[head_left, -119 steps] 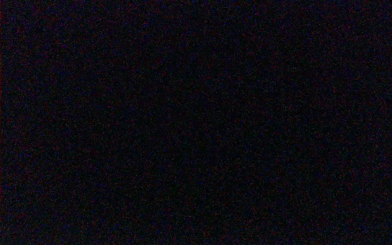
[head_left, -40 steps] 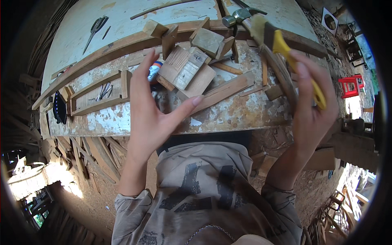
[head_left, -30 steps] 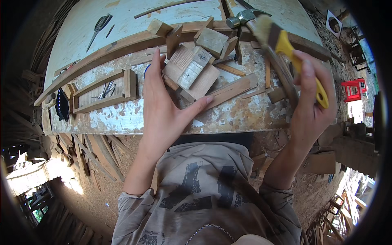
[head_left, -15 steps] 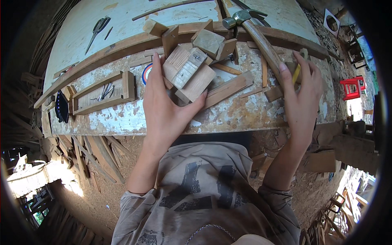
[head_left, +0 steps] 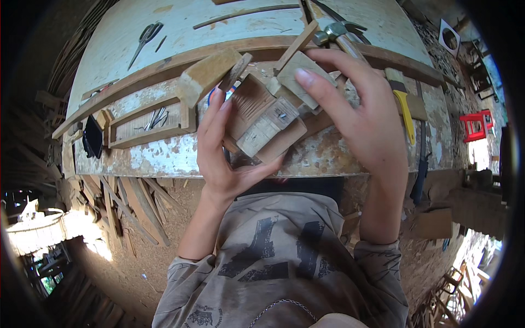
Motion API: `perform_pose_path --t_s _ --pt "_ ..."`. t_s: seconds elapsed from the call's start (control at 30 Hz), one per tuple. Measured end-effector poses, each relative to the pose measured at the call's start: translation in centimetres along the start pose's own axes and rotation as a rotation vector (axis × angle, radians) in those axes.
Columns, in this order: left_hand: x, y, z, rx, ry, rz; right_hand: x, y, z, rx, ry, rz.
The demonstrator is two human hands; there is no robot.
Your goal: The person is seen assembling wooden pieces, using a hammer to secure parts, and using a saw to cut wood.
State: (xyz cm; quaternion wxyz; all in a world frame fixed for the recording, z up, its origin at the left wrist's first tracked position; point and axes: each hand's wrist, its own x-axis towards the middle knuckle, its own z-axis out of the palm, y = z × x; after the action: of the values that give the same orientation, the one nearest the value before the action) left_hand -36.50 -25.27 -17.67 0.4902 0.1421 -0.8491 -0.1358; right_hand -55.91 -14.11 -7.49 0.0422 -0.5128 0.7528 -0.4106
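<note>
A wooden assembly of joined blocks and slats (head_left: 268, 128) is between my hands over the near part of the workbench (head_left: 164, 163). My left hand (head_left: 221, 158) is wrapped round its left and near sides, thumb below, fingers up along the edge. My right hand (head_left: 363, 117) grips a square end block (head_left: 306, 79) on the assembly's right side, thumb on top and fingers behind. A thicker block (head_left: 205, 76) sticks out at the upper left. The underside of the assembly is hidden.
A claw hammer (head_left: 331, 34) lies behind my right hand, near a long wooden bar (head_left: 164, 68). A yellow-handled brush (head_left: 403, 106) rests at the right. At the left are a shallow wooden tray (head_left: 150, 134) with nails, a dark phone-like slab (head_left: 92, 135) and scissors (head_left: 145, 41).
My right hand has left the brush and moved left onto the assembly's end block. The assembly has been tilted and brought nearer by my left hand.
</note>
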Motion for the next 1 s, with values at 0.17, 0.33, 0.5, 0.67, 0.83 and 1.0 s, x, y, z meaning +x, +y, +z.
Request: perform_pose_path --t_s 0.17,0.33,0.5,0.67,0.83,1.0 --pt "-0.3 -0.5 -1.3 -0.012 0.059 -0.013 0.8 -0.1 0.6 0.291 -0.120 -0.062" --pt "-0.6 -0.6 -1.7 -0.023 0.122 -0.054 1.7 -0.5 1.5 0.354 -0.169 -0.102" --pt "-1.3 -1.1 -1.6 -0.142 0.135 -0.087 1.4 -2.3 1.6 0.415 -0.151 -0.036" --pt "-0.1 0.7 -2.3 -1.069 0.325 -0.496 1.5 -2.8 2.2 0.395 -0.146 -0.050" --pt "2.4 -1.2 -4.2 -0.950 0.004 -0.800 0.9 -3.4 2.2 0.307 -0.058 -0.240" --pt "3.7 -0.3 -5.8 -0.905 -0.132 -0.893 0.7 -3.6 1.5 0.290 -0.094 -0.169"
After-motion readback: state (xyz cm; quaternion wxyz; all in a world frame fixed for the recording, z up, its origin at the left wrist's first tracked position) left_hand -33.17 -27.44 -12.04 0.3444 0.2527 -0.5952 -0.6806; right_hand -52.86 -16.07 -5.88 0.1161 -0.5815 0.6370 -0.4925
